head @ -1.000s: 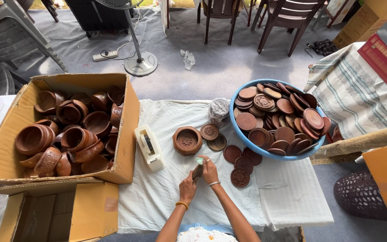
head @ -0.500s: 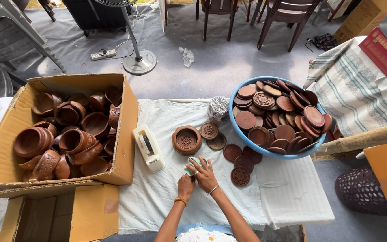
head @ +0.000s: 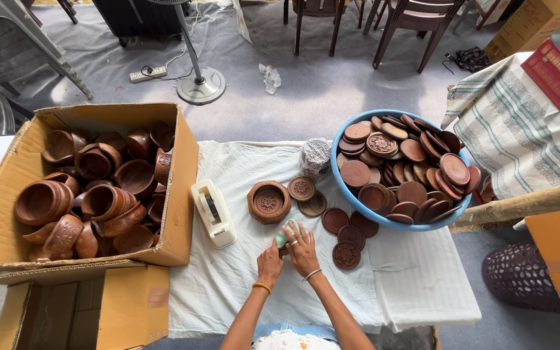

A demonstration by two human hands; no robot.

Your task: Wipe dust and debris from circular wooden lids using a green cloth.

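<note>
Presently, just below the middle of the frame, a small pale green cloth-like pad [head: 283, 237] is pressed against a small dark brown piece that is mostly hidden beneath the hands, so its shape and long axis cannot be told; only the green pad's upper end is seen, pointing up the frame toward the round carved wooden bowl [head: 269, 201]. The left hand [head: 269, 263] is closed around the lower part of the hidden piece, seemingly to steady it, while the right hand [head: 303, 249] is laid over it with fingers spread and bent, pinning the pad in place. Both are kept low over the white cloth covering the desk [head: 241, 285], probably so that the work is braced. Loose round carved wooden lids [head: 347, 255] are laid flat, carved faces up, just right of the hands, within easy reach. A blue plastic basin [head: 350, 194] heaped with many more brown wooden lids is set at the upper right, its rim touching the nearest loose discs. An open cardboard box [head: 186, 170] filled with reddish-brown wooden bowls is placed at the left, and a cream tape dispenser [head: 213, 213] lies between it and the carved bowl, its long axis running diagonally from upper left to lower right.
</note>
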